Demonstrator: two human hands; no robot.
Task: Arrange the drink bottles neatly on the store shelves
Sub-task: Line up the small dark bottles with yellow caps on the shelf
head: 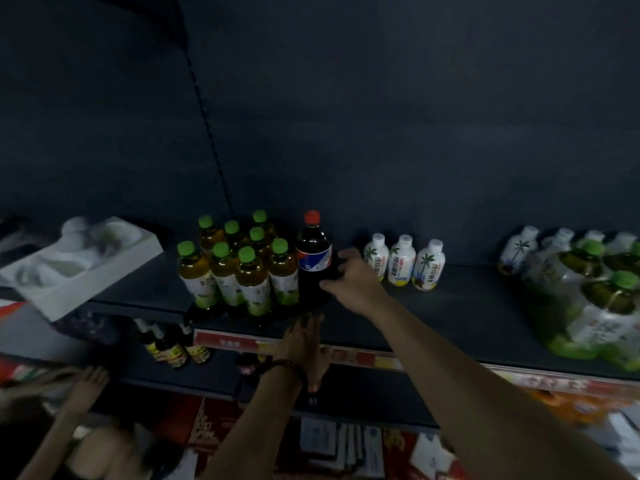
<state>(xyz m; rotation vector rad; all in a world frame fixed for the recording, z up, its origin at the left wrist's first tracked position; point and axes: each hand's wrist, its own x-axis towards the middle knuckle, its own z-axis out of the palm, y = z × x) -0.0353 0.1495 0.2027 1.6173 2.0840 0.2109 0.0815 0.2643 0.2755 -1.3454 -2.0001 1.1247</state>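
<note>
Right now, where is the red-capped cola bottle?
Head view, near centre on the upper shelf: the cola bottle stands just right of the green-capped tea bottles and left of three white bottles, with the right grip round its lower body.

1. the right arm [485,368] comes in from the lower right corner, bare and almost straight, and reaches up and left over the front edge of the shelf [467,306].
2. the right hand [353,280] shows its back, with the wrist slightly bent. its fingers and thumb curl round the right side of the cola bottle [313,258], low on the body.
3. the left forearm [256,417] rises from the bottom centre, left of the right arm, with a dark band [291,367] round the wrist.
4. the left hand [303,341] also shows its back. its fingers are straight and close together, the tips at the shelf's front edge just below the bottle. whether they press on it is unclear.
</note>
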